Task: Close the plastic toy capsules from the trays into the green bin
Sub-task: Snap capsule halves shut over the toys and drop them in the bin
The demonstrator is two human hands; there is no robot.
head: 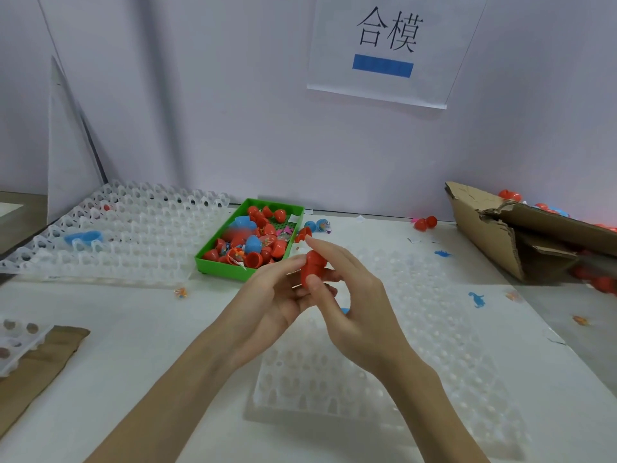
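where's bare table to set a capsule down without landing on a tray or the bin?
Free: the white table in front of the left tray stack, between the cardboard scrap and the left hand. Crowded: the green bin is full of capsules, the centre tray lies under both hands, and small toys litter the strip beside the cardboard box.

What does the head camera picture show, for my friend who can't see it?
Two hands, the left hand and right hand, hold a red toy capsule above a clear tray. Behind sits a green bin full of red and blue capsules.
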